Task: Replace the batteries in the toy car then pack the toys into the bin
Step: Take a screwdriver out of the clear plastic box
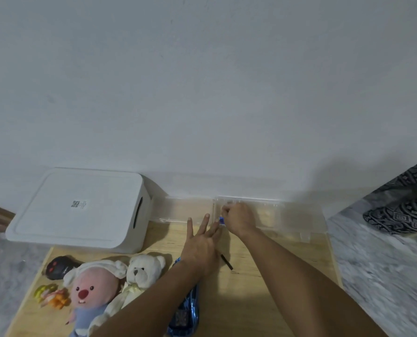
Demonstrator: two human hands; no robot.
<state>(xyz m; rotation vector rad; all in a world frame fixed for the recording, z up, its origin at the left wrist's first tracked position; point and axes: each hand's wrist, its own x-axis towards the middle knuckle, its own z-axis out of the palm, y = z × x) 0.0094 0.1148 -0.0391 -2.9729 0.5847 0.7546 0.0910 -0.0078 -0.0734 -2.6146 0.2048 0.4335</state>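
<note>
pinching a small blue battery [221, 220] at the counter's far edge, the right hand [237, 220] curls; left hand [200, 242] lies flat, empty. toy car [186, 310] near edge, toys unpacked, bin [81, 207] closed.

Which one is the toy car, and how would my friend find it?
Start at the big white bin by the wall, then come down the wooden table past the white teddy bear. The toy car lies right of the teddy, partly under the person's left arm. It is the only shiny blue thing; its neighbours are soft plush toys.
</note>
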